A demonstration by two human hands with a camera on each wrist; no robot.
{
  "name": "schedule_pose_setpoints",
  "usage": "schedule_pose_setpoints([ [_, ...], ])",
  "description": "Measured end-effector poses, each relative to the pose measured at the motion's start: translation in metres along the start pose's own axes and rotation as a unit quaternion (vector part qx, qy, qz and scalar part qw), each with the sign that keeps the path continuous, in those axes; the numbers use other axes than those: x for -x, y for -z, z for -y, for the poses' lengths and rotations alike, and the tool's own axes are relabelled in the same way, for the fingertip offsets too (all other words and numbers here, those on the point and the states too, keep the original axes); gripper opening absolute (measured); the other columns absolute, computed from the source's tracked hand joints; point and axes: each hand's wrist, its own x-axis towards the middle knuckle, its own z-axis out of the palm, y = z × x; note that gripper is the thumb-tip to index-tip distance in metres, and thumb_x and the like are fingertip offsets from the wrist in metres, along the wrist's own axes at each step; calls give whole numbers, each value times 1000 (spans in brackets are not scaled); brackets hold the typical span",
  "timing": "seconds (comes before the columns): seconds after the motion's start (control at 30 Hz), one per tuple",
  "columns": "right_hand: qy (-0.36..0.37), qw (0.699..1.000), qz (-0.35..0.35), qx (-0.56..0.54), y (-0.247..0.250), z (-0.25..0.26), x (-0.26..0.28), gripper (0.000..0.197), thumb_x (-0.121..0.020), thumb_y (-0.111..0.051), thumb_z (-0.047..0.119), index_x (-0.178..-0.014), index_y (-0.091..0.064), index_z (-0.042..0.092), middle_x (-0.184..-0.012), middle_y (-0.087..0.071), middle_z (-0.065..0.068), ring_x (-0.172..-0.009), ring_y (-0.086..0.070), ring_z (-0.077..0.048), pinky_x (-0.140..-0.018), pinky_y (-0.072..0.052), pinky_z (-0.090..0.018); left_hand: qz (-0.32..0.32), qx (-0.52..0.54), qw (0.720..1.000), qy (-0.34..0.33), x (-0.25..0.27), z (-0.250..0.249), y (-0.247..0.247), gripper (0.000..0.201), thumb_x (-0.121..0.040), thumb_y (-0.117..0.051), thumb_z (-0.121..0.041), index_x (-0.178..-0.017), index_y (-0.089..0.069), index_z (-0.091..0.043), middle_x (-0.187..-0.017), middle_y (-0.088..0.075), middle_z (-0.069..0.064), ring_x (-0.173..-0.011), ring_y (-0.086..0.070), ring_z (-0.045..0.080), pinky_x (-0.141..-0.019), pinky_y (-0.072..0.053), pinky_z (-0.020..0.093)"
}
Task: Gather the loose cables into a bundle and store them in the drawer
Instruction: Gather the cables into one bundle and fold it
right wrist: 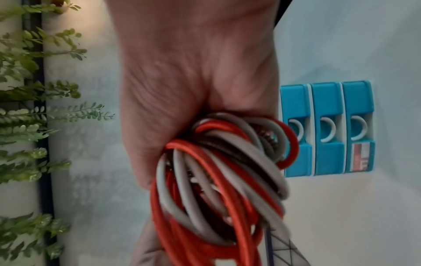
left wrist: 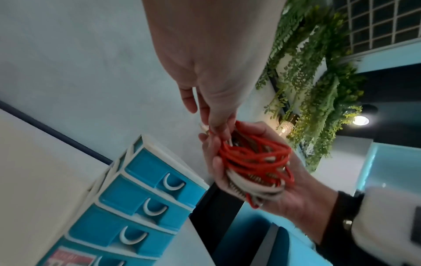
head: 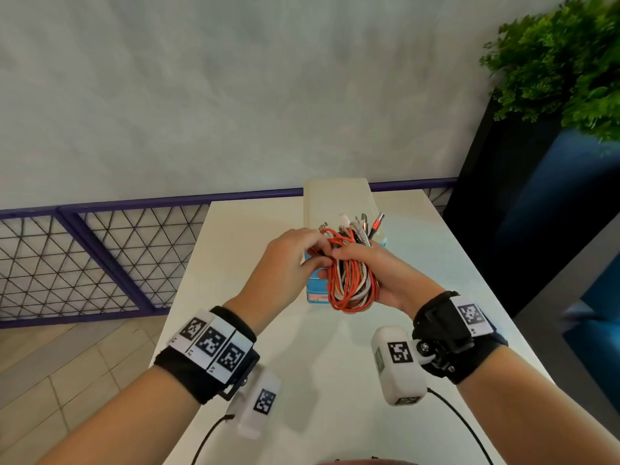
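I see my right hand (head: 385, 273) cupped palm-up under the cable bundle (head: 352, 280), fingers and thumb curled round it above the white table (head: 335, 364). The bundle is a tight coil of looped cords: mostly bright red-orange, mixed with smooth white or pale grey ones and a few braided dark-and-white strands. Its plug ends, some metallic and one red-sleeved, stick out toward 12 o'clock. In the right wrist view the loops hang in overlapping rings below the palm.

My left hand (head: 288, 260) comes in from 9 o'clock, its fingertips (left wrist: 224, 131) pinching into the red strands at the top of the coil.

Directly behind and under the bundle stands the small drawer unit (left wrist: 127, 196), white frame with turquoise drawers and white crescent handles, all shown pushed in. A leafy green plant (head: 563, 62) sits at 2 o'clock.
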Motion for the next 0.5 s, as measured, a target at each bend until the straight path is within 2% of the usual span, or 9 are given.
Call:
schedule_pose_setpoints([
  [0.07, -5, 1000, 18, 10, -3, 2, 1, 20, -90, -56, 4, -108, -64, 7, -91, -73, -10, -86, -72, -24, -75, -59, -34, -25, 44, 998, 42, 4, 0, 0, 38, -77, -74, -10, -99, -42, -15, -78, -65, -8, -75, -56, -5, -68, -39, 6],
  [0.13, -9, 999, 22, 45, -6, 0, 2, 21, -88, -60, 1, -107, -66, 7, -93, -73, -10, -90, -71, -26, -80, -59, -36, -31, 53, 996, 64, 7, 2, 0, 48, -76, -75, -10, -99, -34, -16, -75, -67, -5, -73, -56, -4, -66, -39, 5],
  [0.2, -10, 997, 0, 83, -8, -4, -1, 19, -85, -65, 1, -103, -68, 7, -89, -72, -10, -86, -72, -24, -79, -59, -35, -17, 41, 996, 73, 10, 4, 0, 46, -77, -74, -11, -98, -34, -16, -75, -67, -4, -73, -55, -5, -65, -40, 6],
  [0.27, -12, 993, -29, 112, -8, -7, -5, 15, -84, -67, 1, -98, -67, 6, -83, -71, -12, -79, -71, -21, -76, -60, -35, 2, 20, 998, 66, 13, 9, 1, 35, -83, -69, -11, -97, -38, -16, -79, -64, -4, -76, -57, -3, -65, -41, 10],
  [0.33, -24, 987, -54, 148, -7, -8, -7, 8, -84, -64, 0, -89, -65, 6, -78, -70, -12, -73, -70, -20, -72, -60, -33, 22, -27, 998, 46, 17, 13, 8, 22, -90, -59, -8, -100, -43, -18, -94, -63, -5, -87, -60, 3, -72, -45, 19],
  [0.37, -31, 983, -61, 170, -5, -8, -8, 6, -85, -62, 0, -86, -65, 6, -76, -70, -11, -73, -69, -21, -72, -60, -33, 32, -73, 996, 28, 19, 13, 12, 24, -90, -57, -7, -106, -44, -20, -108, -60, -6, -97, -58, 7, -78, -47, 25],
  [0.43, -53, 975, -57, 206, -3, -7, -10, 6, -84, -61, -1, -84, -66, 3, -75, -70, -12, -73, -69, -22, -76, -59, -34, 58, -217, 973, -55, 22, 13, 18, 52, -84, -64, -8, -128, -40, -23, -139, -43, -4, -125, -45, 16, -96, -45, 34],
  [0.5, -77, 972, -22, 220, -6, -5, -12, 14, -83, -62, -2, -96, -66, -2, -81, -71, -18, -76, -69, -24, -81, -59, -38, 107, -337, 923, -155, 24, 9, 19, 85, -76, -71, -15, -146, -24, -23, -158, -18, 0, -145, -20, 22, -113, -30, 42],
])
